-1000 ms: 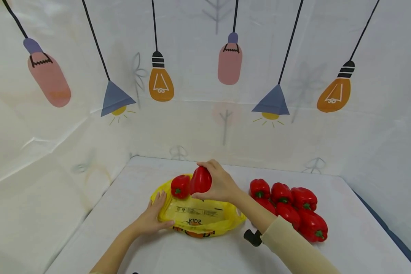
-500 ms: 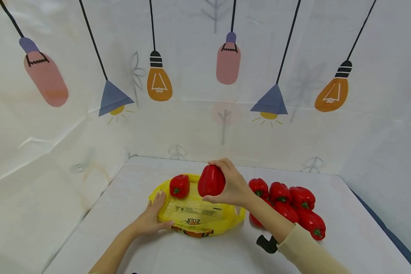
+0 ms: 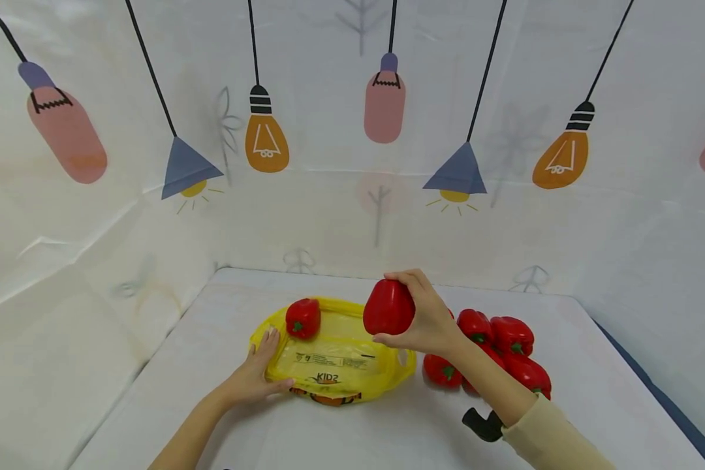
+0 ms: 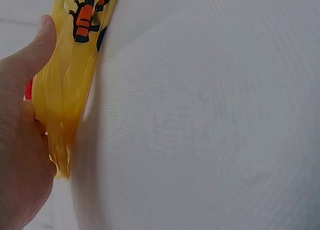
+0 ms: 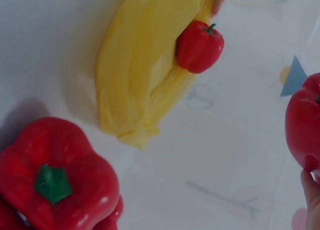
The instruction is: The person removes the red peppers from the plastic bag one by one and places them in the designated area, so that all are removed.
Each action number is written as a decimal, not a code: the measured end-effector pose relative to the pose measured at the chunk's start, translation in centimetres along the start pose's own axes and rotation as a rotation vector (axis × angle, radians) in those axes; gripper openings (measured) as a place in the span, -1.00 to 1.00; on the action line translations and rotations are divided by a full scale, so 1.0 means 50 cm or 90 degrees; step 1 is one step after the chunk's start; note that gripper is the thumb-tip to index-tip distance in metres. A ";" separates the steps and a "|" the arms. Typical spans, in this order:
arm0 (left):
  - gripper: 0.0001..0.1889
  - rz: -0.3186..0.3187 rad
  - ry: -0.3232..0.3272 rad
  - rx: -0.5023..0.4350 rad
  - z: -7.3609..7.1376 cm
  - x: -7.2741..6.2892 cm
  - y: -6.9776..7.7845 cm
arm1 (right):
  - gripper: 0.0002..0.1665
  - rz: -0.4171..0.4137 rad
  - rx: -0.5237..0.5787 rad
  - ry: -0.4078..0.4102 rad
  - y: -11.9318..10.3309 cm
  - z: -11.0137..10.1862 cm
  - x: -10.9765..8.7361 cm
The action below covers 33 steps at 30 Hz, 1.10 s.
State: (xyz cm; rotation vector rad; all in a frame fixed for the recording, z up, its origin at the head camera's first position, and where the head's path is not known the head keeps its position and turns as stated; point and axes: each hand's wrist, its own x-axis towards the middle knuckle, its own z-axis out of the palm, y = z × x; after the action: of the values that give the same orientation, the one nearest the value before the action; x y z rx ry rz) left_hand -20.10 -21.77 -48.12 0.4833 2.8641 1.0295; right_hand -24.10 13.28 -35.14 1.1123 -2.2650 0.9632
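Note:
In the head view my right hand (image 3: 425,320) holds a red bell pepper (image 3: 389,307) in the air, thumb below and fingers over the top. It is just above the right side of a yellow plastic bag (image 3: 382,385) that lies spread open on the table. Another red bell pepper (image 3: 303,318) sits at the bag's back left. My left hand (image 3: 255,375) rests at the bag's left edge, fingers along the far side and thumb at the near side. The left wrist view shows that thumb (image 4: 37,47) straight against the yellow plastic.
Several red bell peppers (image 3: 512,335) lie grouped right of the bag, partly hidden behind my right forearm. A black object (image 3: 483,424) shows by the right sleeve. A white sheet printed with lamps (image 3: 382,222) rises behind the table (image 3: 352,434).
My right hand has moved right with its bell pepper, away from the one in the bag. My left hand has kept its place at the bag. The head view has shifted slightly.

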 end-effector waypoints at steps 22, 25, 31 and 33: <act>0.15 0.004 0.000 0.018 0.000 0.001 0.003 | 0.13 0.033 -0.061 0.055 0.002 -0.103 -0.104; 0.15 0.005 0.003 0.021 -0.001 -0.001 0.005 | 0.15 0.035 -0.068 0.058 -0.003 -0.111 -0.117; 0.14 0.012 0.007 0.018 0.001 -0.001 0.004 | 0.17 0.056 -0.084 0.062 -0.016 -0.129 -0.139; 0.14 0.010 0.007 0.013 0.003 0.000 0.002 | 0.18 0.056 -0.090 0.066 -0.021 -0.136 -0.147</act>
State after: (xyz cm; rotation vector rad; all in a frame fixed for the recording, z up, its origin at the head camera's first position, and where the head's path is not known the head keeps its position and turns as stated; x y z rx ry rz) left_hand -20.05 -21.61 -48.19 0.5036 2.8876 1.0104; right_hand -18.46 21.59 -34.92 0.8901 -2.2742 0.8585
